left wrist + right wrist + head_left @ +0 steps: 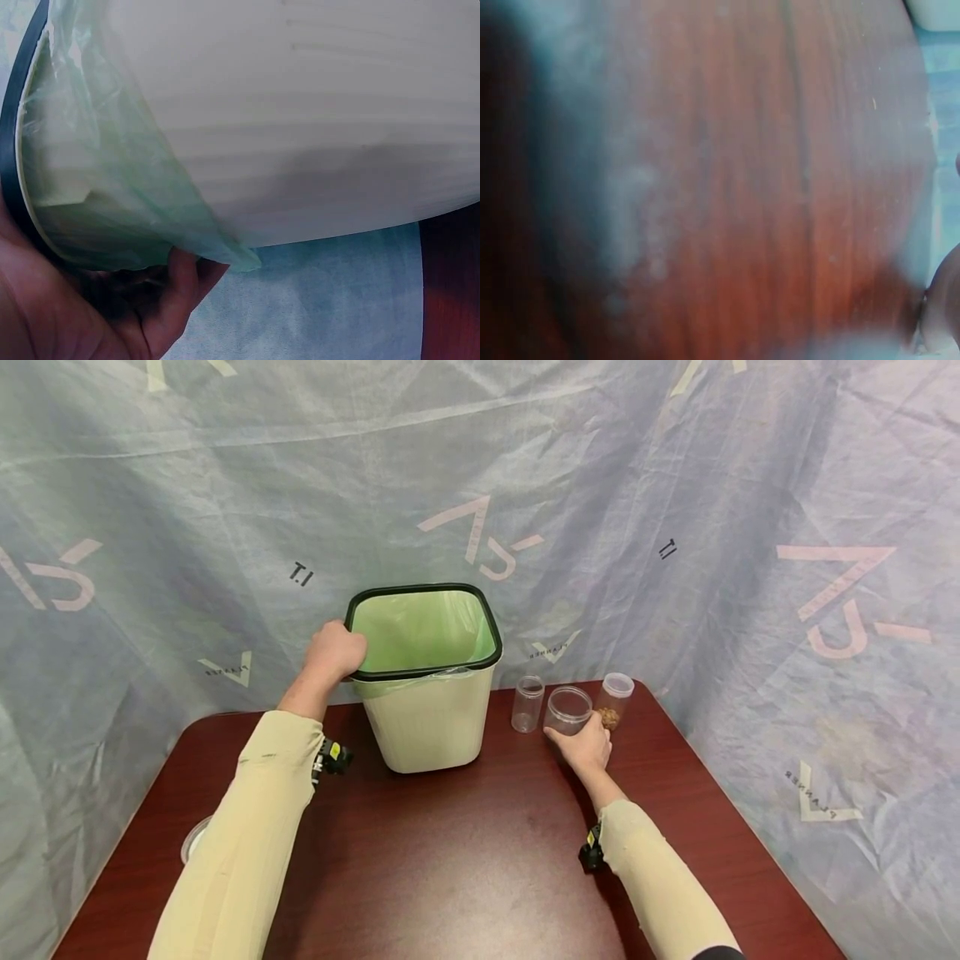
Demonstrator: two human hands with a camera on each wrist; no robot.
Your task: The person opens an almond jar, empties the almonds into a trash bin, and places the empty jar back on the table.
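A cream trash bin [431,727] with a black rim and a green bag liner [412,627] stands upright toward the back of the table. My left hand [335,652] grips its rim at the left side. Seen from the left wrist, the curled fingers [184,289] are under the rim, against the bag's folded-over edge [127,187]. To the right of the bin, my right hand [585,747] holds a wide clear jar [567,706], thumb and fingers on either side of it. Only a sliver of that hand [945,307] shows in the right wrist view.
A slim clear jar [527,706] stands between bin and wide jar. On the far side of my right hand is a lidded jar [617,687] with brown pieces inside. A round clear item [193,839] lies partly hidden by my left sleeve. Draped sheeting [585,527] surrounds the table [465,860].
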